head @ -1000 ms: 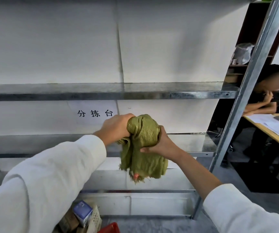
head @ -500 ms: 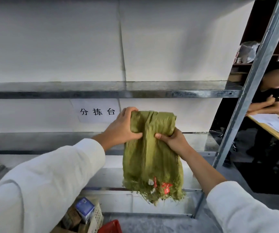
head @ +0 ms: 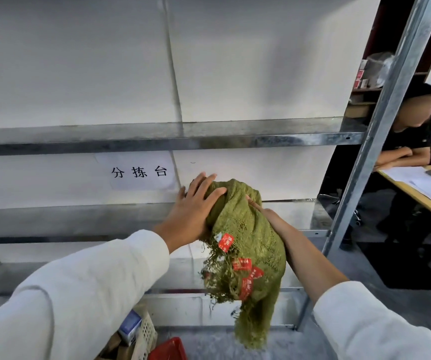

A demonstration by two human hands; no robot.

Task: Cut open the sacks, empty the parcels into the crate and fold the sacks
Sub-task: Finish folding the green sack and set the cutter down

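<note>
Frayed, red-tagged green sack [head: 245, 229] — between flat left hand [head: 193, 211] and right hand [head: 271, 219]

Even, soft daylight brightens the white wall [head: 79, 61]; faint shadow falls near the metal post [head: 380, 141]. Wide-angle bending curves the shelf [head: 157, 137] edges; sleeves [head: 74, 294] are blurred.
</note>
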